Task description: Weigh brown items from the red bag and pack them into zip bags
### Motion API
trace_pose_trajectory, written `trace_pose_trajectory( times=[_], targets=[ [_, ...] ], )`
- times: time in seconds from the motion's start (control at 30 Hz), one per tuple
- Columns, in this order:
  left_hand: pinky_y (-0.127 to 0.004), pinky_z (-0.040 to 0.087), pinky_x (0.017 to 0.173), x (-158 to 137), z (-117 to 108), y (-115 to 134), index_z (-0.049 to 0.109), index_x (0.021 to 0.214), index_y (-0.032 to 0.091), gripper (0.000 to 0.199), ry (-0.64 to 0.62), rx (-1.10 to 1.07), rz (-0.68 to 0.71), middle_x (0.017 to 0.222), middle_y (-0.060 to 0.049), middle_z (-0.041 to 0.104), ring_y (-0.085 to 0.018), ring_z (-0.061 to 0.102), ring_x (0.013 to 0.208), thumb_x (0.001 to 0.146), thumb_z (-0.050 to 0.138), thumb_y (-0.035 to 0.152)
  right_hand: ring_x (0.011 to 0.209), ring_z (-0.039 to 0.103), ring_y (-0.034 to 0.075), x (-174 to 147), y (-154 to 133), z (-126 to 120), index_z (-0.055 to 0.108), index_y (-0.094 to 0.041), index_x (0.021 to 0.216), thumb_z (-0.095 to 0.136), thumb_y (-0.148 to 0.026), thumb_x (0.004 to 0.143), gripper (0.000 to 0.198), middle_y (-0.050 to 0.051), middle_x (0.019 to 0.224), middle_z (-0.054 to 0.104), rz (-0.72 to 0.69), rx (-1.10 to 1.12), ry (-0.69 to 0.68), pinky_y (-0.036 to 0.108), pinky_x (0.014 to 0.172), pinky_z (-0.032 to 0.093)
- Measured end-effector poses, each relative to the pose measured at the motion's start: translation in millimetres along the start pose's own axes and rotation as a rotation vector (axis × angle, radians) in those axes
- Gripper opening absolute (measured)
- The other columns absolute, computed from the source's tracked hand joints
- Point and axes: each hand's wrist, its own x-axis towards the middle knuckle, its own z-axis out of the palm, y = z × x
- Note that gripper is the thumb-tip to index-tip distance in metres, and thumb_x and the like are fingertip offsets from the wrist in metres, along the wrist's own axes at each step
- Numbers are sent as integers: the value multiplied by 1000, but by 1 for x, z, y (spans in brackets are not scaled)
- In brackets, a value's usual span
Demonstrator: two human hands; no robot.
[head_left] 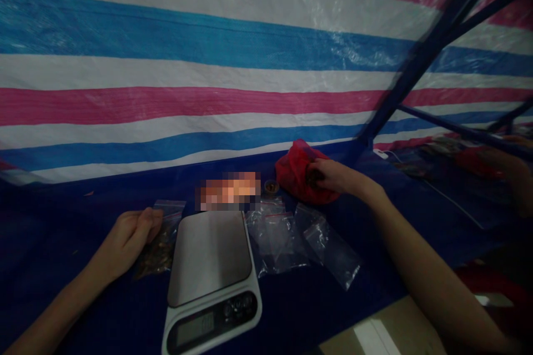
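My left hand (132,236) is closed at the upper edge of a clear zip bag (157,252) with brown pieces inside. Beside it stands a kitchen scale (211,255), its metal plate bare and its display too dim to read surely. At the back, my right hand (331,176) reaches into the mouth of a red bag (296,169), fingers curled around something dark that I cannot make out. A small round tub (271,187) with brown bits sits just left of the red bag.
Several flat clear zip bags (283,238) lie right of the scale on the blue surface (300,305). A blurred patch (229,191) is behind the scale. A blue metal frame (410,75) slants up at right, before a striped sheet (200,33). Another person's arm (514,166) shows far right.
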Motion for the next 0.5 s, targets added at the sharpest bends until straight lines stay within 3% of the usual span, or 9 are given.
trace_pose_trajectory(
  times=[0.2,0.3,0.4,0.5],
  targets=[
    [-30,37,49,-1,0,-1,39,53,25,62,-1,-13,-24,50,3,41,-14,43,43,107,23,50,92,72,25,4,-7,-3,76,-19,90,65,-3,83,21,10,97,77,-5,-49,-27,32,83,51],
    [-30,37,50,-1,0,-2,40,53,25,62,-4,-16,-30,50,3,41,-14,43,43,107,23,50,87,70,24,5,-16,-15,76,-18,91,63,-8,89,17,10,95,75,16,-43,142,33,81,50],
    [-30,37,50,-2,0,-4,41,53,24,62,-9,-16,-35,49,3,42,-13,44,43,107,24,50,86,69,23,6,-39,-18,77,-20,95,65,-17,93,12,8,96,75,-72,128,318,35,83,51],
    [-29,36,49,-1,1,-2,41,52,24,63,-5,-15,-26,49,3,41,-13,42,42,107,24,49,94,70,23,8,-71,-7,77,-22,98,68,-21,94,10,6,100,77,-197,317,337,36,88,53]
  ],
)
